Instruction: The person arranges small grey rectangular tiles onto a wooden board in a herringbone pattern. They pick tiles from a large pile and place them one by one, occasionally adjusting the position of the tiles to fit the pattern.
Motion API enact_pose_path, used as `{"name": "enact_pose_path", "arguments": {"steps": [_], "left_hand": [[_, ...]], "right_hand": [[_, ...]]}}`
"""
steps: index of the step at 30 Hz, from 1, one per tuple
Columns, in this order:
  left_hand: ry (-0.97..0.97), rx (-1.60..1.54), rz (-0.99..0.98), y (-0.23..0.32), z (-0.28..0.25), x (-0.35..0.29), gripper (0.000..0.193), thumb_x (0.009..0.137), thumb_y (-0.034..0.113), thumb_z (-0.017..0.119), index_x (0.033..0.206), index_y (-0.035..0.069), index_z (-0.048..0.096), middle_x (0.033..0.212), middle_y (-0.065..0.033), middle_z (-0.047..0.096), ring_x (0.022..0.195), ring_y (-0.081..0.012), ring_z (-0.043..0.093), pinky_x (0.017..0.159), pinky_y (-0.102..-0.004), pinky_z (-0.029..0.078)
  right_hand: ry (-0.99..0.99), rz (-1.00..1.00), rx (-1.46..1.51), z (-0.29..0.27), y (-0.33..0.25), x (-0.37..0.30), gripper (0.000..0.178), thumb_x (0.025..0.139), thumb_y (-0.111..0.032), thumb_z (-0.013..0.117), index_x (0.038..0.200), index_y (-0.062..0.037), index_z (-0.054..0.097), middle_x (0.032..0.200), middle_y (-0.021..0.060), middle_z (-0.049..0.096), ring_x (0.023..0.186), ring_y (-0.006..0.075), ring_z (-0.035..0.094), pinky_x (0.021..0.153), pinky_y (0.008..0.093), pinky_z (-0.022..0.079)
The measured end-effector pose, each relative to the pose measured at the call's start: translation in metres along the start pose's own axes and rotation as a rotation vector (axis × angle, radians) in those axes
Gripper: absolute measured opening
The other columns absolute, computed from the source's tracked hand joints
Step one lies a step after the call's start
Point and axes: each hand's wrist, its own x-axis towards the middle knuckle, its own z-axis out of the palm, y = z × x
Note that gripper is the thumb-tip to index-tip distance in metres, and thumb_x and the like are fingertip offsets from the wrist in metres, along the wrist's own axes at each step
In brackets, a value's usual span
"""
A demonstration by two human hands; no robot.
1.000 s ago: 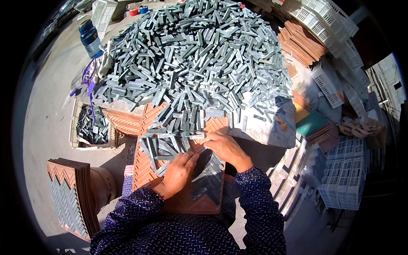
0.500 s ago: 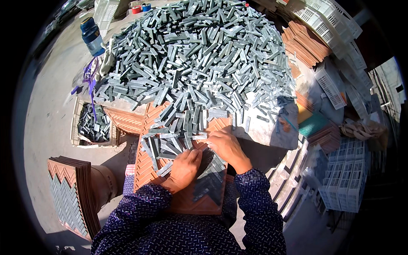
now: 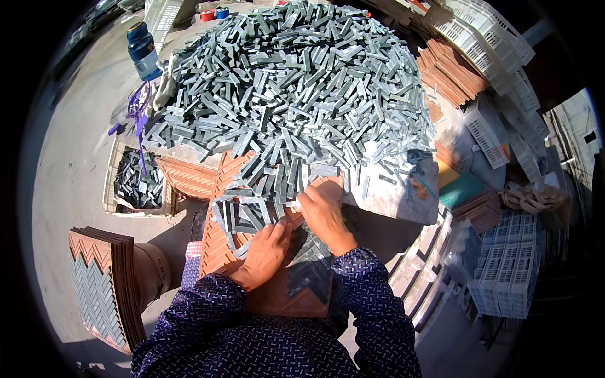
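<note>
A brown herringbone-grooved tray [image 3: 307,301] lies in front of my body. Its near right part carries grey stone strips [image 3: 309,272] set in a zigzag. Over the tray's left half, my left hand [image 3: 263,253] bends its fingers together beside loose grey strips [image 3: 247,214]; what is in its fingertips is hidden. My right hand [image 3: 326,217] is at the tray's upper right, thumb and fingers closed near the end of a pale strip. Whether it grips that strip I cannot make out. A second grooved tray [image 3: 214,242] lies at the left, partly under the loose strips.
A big heap of stone strips [image 3: 296,82] covers the table [image 3: 403,198] beyond. Left are a crate of dark pieces [image 3: 110,205], a stack of trays [image 3: 101,290] and a blue bottle [image 3: 144,53]. Right stand white plastic crates [image 3: 504,277], brown trays [image 3: 450,72] and slats [image 3: 419,268].
My right hand has shifted slightly left with its knuckles raised. My left hand has drawn a little toward me and left. The view has tilted slightly.
</note>
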Motion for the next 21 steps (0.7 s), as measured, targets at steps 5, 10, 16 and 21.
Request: {"name": "enact_pose_path", "arguments": {"steps": [5,10,16,21], "left_hand": [[-0.009,-0.036,-0.032,-0.015,-0.015,-0.007,0.035,0.077,0.011,0.056,0.11,0.001,0.06,0.114,-0.011,0.051,0.095,-0.0261,0.051,0.079,-0.0345,0.047],[0.055,-0.307,-0.072,-0.017,-0.028,0.003,0.035,0.078,0.004,0.057,0.112,0.001,0.059,0.109,-0.0134,0.054,0.092,-0.0296,0.055,0.079,-0.0362,0.048],[0.097,-0.481,-0.038,-0.013,-0.034,0.035,0.038,0.079,-0.002,0.06,0.117,0.0,0.06,0.11,-0.0158,0.057,0.096,-0.0335,0.058,0.082,-0.0388,0.049],[0.047,-0.522,-0.055,-0.011,-0.017,0.031,0.033,0.08,0.003,0.065,0.113,0.001,0.06,0.097,-0.016,0.062,0.087,-0.0347,0.061,0.075,-0.0391,0.05]], "right_hand": [[-0.006,0.135,0.145,-0.02,0.002,-0.011,0.007,0.084,-0.005,0.056,0.09,-0.0016,0.057,0.088,0.0155,0.059,0.076,0.0373,0.06,0.071,0.0457,0.048],[-0.152,0.601,0.886,-0.034,0.012,-0.025,0.019,0.092,-0.011,0.054,0.105,0.0023,0.058,0.083,0.0063,0.063,0.068,0.0172,0.056,0.065,0.03,0.046],[-0.317,0.526,0.911,-0.037,0.015,-0.027,0.018,0.094,-0.01,0.055,0.101,0.0036,0.063,0.082,0.0022,0.063,0.067,0.0082,0.054,0.062,0.024,0.046],[-0.27,0.482,0.888,-0.04,0.013,-0.031,0.018,0.09,-0.011,0.06,0.098,0.0041,0.064,0.082,0.0059,0.067,0.073,0.0088,0.059,0.067,0.0252,0.048]]}}
